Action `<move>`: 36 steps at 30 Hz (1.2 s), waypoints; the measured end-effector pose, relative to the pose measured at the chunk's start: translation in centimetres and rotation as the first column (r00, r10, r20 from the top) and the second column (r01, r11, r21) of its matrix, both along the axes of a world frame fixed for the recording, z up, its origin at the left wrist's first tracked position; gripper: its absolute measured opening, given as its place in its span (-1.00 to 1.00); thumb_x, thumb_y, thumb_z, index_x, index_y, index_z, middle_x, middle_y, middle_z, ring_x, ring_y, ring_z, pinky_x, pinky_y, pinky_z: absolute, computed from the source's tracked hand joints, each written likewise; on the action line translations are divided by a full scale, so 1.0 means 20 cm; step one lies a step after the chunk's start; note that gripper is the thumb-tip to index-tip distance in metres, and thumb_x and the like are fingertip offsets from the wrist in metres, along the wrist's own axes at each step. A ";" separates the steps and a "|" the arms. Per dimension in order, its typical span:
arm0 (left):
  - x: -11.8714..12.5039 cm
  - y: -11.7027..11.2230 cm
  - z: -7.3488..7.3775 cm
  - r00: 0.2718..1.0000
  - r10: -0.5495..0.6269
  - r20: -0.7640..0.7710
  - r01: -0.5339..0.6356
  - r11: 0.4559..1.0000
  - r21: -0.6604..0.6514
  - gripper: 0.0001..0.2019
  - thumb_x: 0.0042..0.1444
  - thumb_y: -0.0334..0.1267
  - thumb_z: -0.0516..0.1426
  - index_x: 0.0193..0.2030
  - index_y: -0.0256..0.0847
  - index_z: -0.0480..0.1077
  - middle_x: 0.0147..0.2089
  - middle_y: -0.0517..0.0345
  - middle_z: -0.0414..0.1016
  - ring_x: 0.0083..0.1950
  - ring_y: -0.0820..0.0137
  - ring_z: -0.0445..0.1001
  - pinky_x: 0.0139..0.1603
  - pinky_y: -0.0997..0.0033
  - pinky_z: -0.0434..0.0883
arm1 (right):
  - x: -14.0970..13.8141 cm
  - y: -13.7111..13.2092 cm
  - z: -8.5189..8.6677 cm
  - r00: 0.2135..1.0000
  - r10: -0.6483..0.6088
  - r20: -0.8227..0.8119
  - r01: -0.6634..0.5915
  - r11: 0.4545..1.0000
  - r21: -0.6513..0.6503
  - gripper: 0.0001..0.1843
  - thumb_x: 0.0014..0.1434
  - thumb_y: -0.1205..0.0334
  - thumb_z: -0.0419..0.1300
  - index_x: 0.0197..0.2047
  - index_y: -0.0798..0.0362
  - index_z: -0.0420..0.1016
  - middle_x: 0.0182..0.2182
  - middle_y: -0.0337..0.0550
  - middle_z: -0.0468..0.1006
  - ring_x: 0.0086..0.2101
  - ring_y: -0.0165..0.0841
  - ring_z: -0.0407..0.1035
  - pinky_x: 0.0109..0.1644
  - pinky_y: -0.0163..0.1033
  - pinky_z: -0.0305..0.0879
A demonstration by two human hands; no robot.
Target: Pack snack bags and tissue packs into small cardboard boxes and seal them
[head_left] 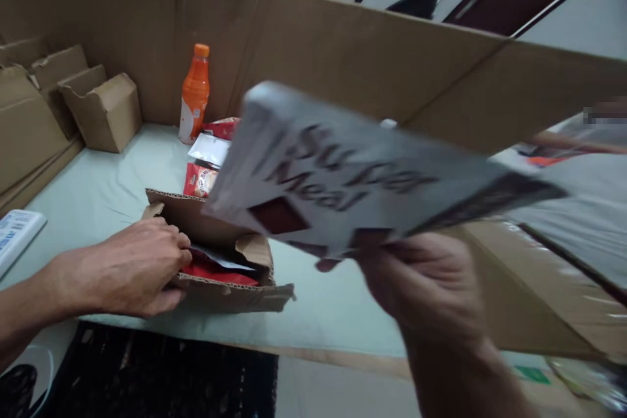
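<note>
In my right hand [426, 287] is a white packet [337, 176] with "Super Meal" printed on it, pinched by its lower edge and tilted in mid-air, blurred by motion. My left hand [132, 264] has its fingers curled over the left end of a small open cardboard box [230, 297]. Inside that box lie a red packet [220, 271] and a pale, flat one [223, 258]. The white packet hangs above and to the right of the box, partly covering its far side. Just behind the box is a red snack packet [198, 181].
An orange bottle [194, 95] stands by the tall cardboard wall [313, 46] at the back, near a white sachet [209, 149]. Several small open cartons [105, 108] line the left. A white flat object [17, 238] lies at the left edge.
</note>
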State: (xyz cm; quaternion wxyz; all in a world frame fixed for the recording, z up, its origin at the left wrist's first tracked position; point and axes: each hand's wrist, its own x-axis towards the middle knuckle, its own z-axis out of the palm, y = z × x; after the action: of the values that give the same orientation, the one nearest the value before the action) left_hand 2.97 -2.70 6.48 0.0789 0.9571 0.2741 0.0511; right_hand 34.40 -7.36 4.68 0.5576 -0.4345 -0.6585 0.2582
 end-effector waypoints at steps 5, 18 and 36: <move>0.01 -0.03 0.03 0.991 0.007 -0.132 -0.010 1.000 -0.022 -0.92 0.09 -0.31 0.24 -0.39 -0.18 0.56 -0.37 0.07 0.66 -0.28 0.15 0.60 -0.13 0.15 0.44 | -0.17 0.09 -0.04 0.839 0.212 0.501 -0.140 0.974 -0.179 -0.71 0.30 0.29 0.11 -0.10 -0.04 0.67 -0.25 -0.18 0.74 -0.34 -0.28 0.60 -0.32 -0.23 0.52; 0.02 -0.02 0.05 0.965 0.030 -0.259 -0.050 0.996 -0.069 -0.86 0.15 -0.23 0.25 -0.25 -0.23 0.62 -0.22 -0.01 0.69 -0.14 0.05 0.65 -0.04 0.06 0.50 | -0.41 0.17 0.17 0.508 0.318 0.800 -0.086 0.943 -0.321 -0.80 0.28 0.41 0.15 -0.21 0.05 0.61 -0.32 -0.17 0.68 -0.38 -0.39 0.45 -0.29 -0.29 0.23; -0.03 0.02 -0.01 0.997 -0.030 -0.070 0.028 0.999 -0.027 -0.93 0.05 -0.28 0.26 -0.44 -0.15 0.54 -0.38 0.07 0.63 -0.29 0.13 0.59 -0.16 0.13 0.44 | -0.50 0.31 0.13 0.335 0.466 0.819 -0.111 0.883 -0.456 -0.57 0.33 0.30 0.21 0.24 0.08 0.50 0.03 0.03 0.68 -0.01 -0.15 0.56 -0.03 -0.15 0.37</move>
State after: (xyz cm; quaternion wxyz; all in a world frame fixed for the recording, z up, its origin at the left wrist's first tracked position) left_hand 2.29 -2.35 6.31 0.0826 0.9611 0.2633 0.0127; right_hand 24.45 -1.15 7.18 -0.0311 -0.4609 -0.8694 0.1755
